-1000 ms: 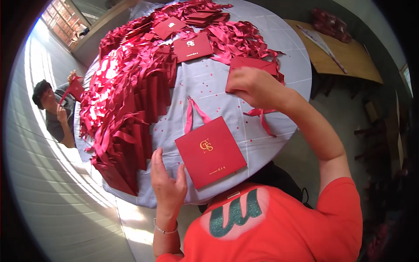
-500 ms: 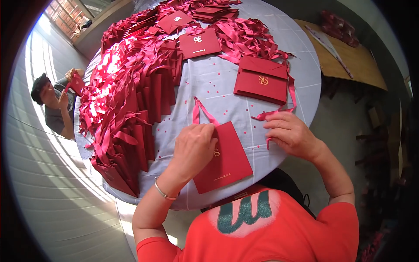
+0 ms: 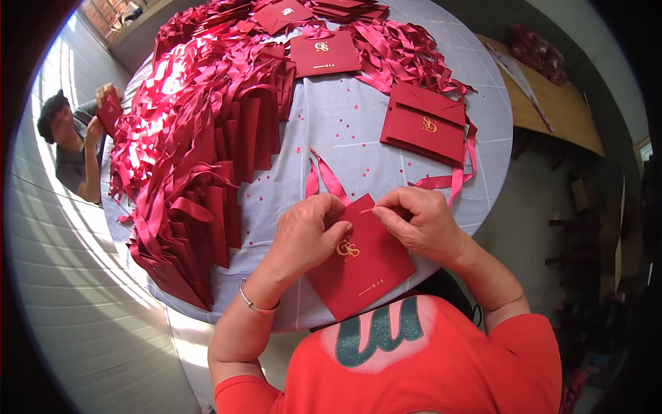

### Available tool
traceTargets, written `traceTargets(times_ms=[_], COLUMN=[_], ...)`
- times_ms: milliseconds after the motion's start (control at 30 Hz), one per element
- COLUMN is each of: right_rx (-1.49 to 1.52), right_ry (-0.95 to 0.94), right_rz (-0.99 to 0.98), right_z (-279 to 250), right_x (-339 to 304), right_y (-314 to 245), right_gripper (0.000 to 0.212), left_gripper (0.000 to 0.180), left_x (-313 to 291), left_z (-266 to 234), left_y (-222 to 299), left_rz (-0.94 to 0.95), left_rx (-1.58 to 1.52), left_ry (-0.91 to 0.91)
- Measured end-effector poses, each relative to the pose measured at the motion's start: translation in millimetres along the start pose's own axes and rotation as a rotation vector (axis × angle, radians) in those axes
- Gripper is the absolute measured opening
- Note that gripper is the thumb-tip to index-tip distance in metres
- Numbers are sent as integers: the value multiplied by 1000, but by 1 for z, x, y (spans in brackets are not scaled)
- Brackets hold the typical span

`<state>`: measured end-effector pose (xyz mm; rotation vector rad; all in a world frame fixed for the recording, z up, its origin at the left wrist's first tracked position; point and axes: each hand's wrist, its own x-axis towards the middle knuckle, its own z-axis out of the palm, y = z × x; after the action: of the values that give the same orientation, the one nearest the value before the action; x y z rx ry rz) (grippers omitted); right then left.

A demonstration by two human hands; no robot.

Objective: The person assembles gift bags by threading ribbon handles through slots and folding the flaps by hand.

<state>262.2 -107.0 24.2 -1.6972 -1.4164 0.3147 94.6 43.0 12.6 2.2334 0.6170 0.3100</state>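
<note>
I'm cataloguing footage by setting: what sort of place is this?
Probably a hand-assembly workroom: a round table under pale grey-blue cloth carries a large pile of red rectangular paper bags with ribbon handles, and at its left a second person holds another red bag.

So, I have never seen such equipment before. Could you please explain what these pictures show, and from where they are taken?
There is no machine here, only a person's bare hands. The view comes from a wide camera worn on that person's head, looking down; its lens bends straight edges. The left hand touches the upper left part of a red bag with a ribbon handle. The right hand seems to pinch a thin pink strip above it. On the cloth-covered table are a large pile of red bags, a separate bag to the right and small dots. Another person sits at the left.
</note>
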Motion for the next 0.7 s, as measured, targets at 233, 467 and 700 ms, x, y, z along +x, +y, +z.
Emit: traceTargets(times_ms=[233,467,700], right_rx=[122,35,-214], right_ry=[-13,-22,31], right_rz=[34,-32,-232], right_z=[19,21,30], right_x=[3,3,3], right_y=[4,1,0], right_gripper=[10,11,13], left_gripper=[22,18,16], left_x=[0,-2,-1], left_z=[-1,-1,4], left_y=[-7,-7,-9], left_rz=[-15,22,47], left_rx=[-211,-214,-227], left_ry=[-55,-38,21])
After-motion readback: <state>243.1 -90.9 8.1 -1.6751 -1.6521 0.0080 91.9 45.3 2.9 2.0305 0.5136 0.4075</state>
